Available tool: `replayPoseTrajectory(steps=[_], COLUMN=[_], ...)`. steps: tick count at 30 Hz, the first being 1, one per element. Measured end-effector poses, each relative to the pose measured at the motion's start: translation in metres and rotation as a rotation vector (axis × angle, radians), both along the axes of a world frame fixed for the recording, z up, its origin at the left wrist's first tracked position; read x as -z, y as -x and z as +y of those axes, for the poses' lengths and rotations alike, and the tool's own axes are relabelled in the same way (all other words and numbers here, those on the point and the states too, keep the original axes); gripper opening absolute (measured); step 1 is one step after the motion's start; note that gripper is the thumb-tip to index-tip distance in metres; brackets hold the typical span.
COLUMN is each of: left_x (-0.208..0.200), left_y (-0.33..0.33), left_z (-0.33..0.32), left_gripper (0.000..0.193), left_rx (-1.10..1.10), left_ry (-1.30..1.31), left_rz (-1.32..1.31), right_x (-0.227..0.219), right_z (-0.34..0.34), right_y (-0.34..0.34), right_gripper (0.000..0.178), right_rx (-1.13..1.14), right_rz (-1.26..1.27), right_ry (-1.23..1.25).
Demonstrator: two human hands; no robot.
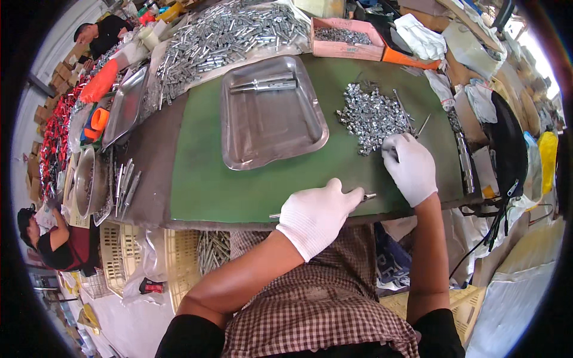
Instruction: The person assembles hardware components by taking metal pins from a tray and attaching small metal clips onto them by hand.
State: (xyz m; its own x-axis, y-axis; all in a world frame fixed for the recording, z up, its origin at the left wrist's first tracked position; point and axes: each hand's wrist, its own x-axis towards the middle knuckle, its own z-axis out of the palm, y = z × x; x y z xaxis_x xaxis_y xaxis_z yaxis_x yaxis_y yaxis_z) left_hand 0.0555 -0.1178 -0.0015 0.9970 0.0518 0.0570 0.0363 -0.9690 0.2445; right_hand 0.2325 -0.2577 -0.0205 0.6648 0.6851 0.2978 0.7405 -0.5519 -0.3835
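Observation:
My left hand (316, 215) wears a white glove and is wrapped round a thin metal rod (369, 197) at the near edge of the green mat (239, 200). Both ends of the rod stick out from the glove. At the near right edge of a pile of small shiny metal pieces (373, 116) is my white-gloved right hand (412, 167). Its thumb and fingertips are drawn together; whatever is between them is too small to make out. Beyond my left hand, a steel tray (271, 128) holds several finished-looking metal rods (274, 85) near its far side.
Loose metal tubes (230, 36) are heaped at the back, beside a pink box (347, 40) of small parts. Several rods (125, 185) lie left of the mat. Yellow crates (182, 262) stand below the table edge. Two other people (59, 238) are at the far left.

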Motion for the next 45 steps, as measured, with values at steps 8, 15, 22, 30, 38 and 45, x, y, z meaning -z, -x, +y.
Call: replayPoseTrajectory(steps=[8, 15, 22, 30, 38, 45], left_x=[0.005, 0.007, 0.004, 0.010, 0.007, -0.005], left_y=[-0.002, 0.000, -0.002, 0.001, -0.003, -0.010], left_z=[0.003, 0.004, 0.005, 0.003, 0.008, 0.011], left_gripper=[0.016, 0.015, 0.016, 0.030, 0.038, 0.034], left_rx=[0.013, 0.013, 0.004, 0.019, 0.071, 0.121], left_ry=[-0.010, 0.035, 0.062, 0.027, -0.023, -0.002], left_rz=[-0.017, -0.035, -0.009, -0.074, -0.030, 0.072], right_x=[-0.006, -0.014, -0.008, -0.009, -0.004, -0.018], right_z=[-0.011, -0.024, -0.019, -0.018, -0.013, -0.007], right_y=[0.011, 0.041, 0.073, 0.070, 0.071, 0.063], right_gripper=[0.013, 0.009, 0.011, 0.014, 0.019, 0.013], right_rx=[-0.102, -0.109, -0.084, -0.099, -0.033, -0.038], right_rz=[-0.113, 0.293, 0.155, 0.356, 0.297, 0.647], right_ry=[0.208, -0.109, -0.111, -0.165, -0.155, -0.630])
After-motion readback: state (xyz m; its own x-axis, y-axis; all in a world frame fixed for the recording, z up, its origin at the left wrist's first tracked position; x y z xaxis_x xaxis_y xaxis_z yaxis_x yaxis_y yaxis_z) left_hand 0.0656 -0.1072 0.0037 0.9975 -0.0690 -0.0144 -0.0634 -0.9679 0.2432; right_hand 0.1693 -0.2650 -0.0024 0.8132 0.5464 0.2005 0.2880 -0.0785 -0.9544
